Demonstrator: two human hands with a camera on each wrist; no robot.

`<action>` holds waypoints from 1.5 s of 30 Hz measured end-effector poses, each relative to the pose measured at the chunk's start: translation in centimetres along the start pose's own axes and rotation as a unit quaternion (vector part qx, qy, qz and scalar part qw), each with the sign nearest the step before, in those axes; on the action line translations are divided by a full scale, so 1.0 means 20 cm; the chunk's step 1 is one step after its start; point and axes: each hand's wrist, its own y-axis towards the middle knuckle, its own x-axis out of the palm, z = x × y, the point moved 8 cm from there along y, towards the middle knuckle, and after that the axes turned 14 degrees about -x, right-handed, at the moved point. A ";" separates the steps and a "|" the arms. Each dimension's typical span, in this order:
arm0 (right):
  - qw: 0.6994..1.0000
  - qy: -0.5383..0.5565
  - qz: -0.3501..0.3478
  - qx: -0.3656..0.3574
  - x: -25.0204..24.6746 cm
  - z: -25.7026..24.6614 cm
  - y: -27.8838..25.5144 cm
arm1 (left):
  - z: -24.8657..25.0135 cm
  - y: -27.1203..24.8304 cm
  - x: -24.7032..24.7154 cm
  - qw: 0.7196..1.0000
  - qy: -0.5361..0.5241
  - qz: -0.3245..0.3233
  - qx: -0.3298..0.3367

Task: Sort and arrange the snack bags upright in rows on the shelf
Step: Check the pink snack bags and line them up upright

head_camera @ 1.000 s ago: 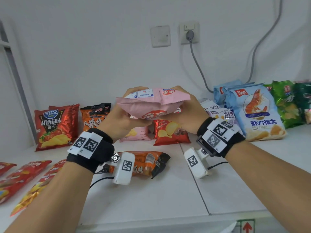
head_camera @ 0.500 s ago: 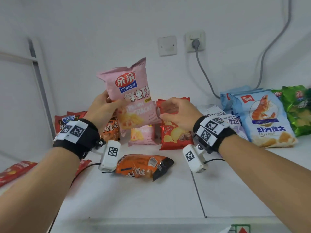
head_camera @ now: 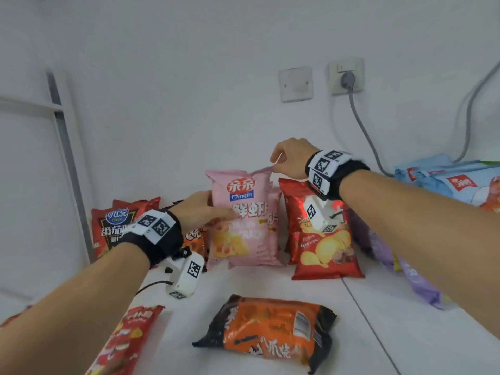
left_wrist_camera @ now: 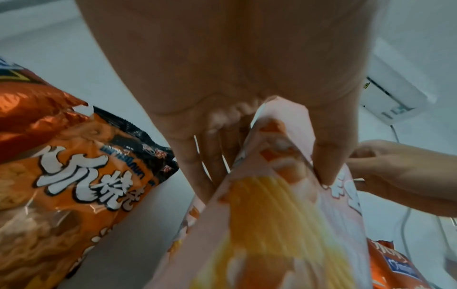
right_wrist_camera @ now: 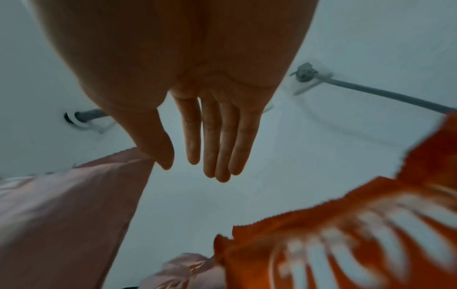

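A pink Qinqin prawn cracker bag (head_camera: 243, 226) stands upright on the white shelf (head_camera: 270, 285), in front of a second pink bag (head_camera: 277, 209). My left hand (head_camera: 213, 209) grips its left side, thumb on the front and fingers behind, as the left wrist view shows on the pink bag (left_wrist_camera: 272, 224). My right hand (head_camera: 281, 163) hovers at the bag's top right corner. In the right wrist view its fingers (right_wrist_camera: 217, 156) are straight and hold nothing, and the thumb lies against the pink bag (right_wrist_camera: 61, 215). An orange and black bag (head_camera: 270, 331) lies flat in front.
A red chips bag (head_camera: 322, 239) stands right of the pink one. Red tomato bags (head_camera: 113, 226) and orange bags (head_camera: 194, 236) stand at back left. Blue prawn bags (head_camera: 454, 182) and a purple bag (head_camera: 405, 266) are at right. Red bags (head_camera: 127, 339) lie front left. A grey cable (head_camera: 362, 131) hangs down the wall.
The pink bag came down from mid-air and now stands on the shelf in the back row. My right hand left its side and rose to its top corner.
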 end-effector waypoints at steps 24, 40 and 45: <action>0.919 -0.264 -0.288 -0.054 0.57 -0.01 0.55 | -0.13 0.18 0.17 0.985 0.060 -0.161 -0.002; 0.916 -0.225 -0.328 -0.055 0.62 -0.01 0.53 | -0.16 0.24 0.19 0.988 0.053 -0.139 -0.032; 0.949 -0.194 -0.234 -0.086 0.44 -0.06 0.56 | -0.17 0.30 0.17 0.992 0.053 -0.106 -0.039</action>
